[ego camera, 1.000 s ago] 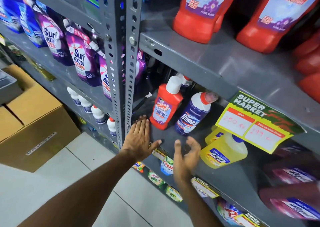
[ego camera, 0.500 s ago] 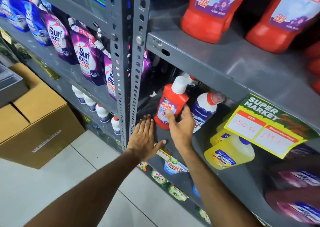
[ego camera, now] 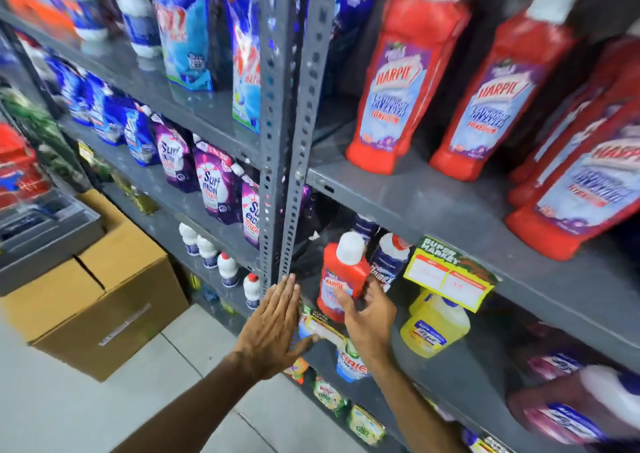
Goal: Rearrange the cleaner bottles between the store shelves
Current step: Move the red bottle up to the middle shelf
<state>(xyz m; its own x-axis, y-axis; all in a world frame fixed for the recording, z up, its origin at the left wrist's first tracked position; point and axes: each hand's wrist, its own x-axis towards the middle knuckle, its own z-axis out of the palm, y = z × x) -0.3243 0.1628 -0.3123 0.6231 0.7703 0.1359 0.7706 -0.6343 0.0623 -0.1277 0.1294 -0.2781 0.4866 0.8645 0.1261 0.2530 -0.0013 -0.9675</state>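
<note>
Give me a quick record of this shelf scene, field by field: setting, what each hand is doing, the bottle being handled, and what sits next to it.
setting: grey metal store shelving stocked with cleaners
left hand: open, flat against the shelf edge by the upright post
right hand: fingers wrapped on the small red Harpic bottle
bottle state: upright on the lower shelf, white cap
neighbours: dark blue bottle to its right, yellow jug further right
shelf above: large red Harpic bottles

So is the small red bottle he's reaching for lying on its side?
No, the small red bottle stands upright on the shelf, white cap on top, with the right hand closing around it.
</note>
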